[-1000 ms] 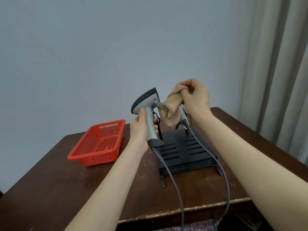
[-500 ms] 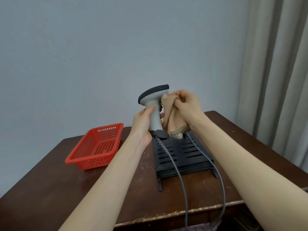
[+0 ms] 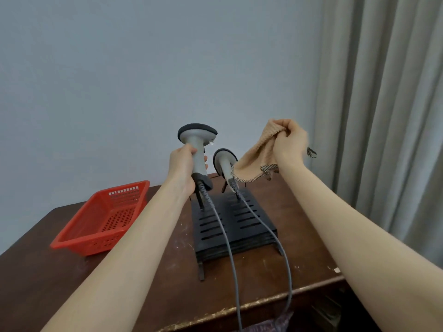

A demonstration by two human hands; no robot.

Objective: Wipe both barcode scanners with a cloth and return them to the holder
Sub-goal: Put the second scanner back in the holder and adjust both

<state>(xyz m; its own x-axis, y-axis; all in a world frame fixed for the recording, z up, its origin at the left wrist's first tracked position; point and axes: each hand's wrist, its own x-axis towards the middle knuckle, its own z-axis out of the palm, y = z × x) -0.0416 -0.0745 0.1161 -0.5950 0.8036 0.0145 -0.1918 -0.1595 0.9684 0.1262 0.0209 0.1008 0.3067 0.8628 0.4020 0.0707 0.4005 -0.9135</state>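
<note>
My left hand (image 3: 182, 167) grips the handle of a grey barcode scanner (image 3: 197, 137) with a black-rimmed head, held upright above the left rear of the black slotted holder (image 3: 251, 224). A second grey scanner (image 3: 225, 164) stands at the holder's right rear, its handle partly behind the cloth. My right hand (image 3: 291, 138) holds a bunched tan cloth (image 3: 257, 159) with a checked border, raised to the right of both scanners and apart from the held one. Two grey cables (image 3: 230, 250) run from the scanners over the table's front edge.
A red perforated plastic basket (image 3: 79, 236) sits on the left of the dark wooden table (image 3: 148, 279). A plain wall is behind, and grey curtains (image 3: 383, 116) hang on the right. The table's front edge has a worn gold trim.
My right hand has pulled the cloth off the held scanner, up and to the right. The second scanner, hidden behind cloth before, now shows on the holder. My left hand keeps its grip.
</note>
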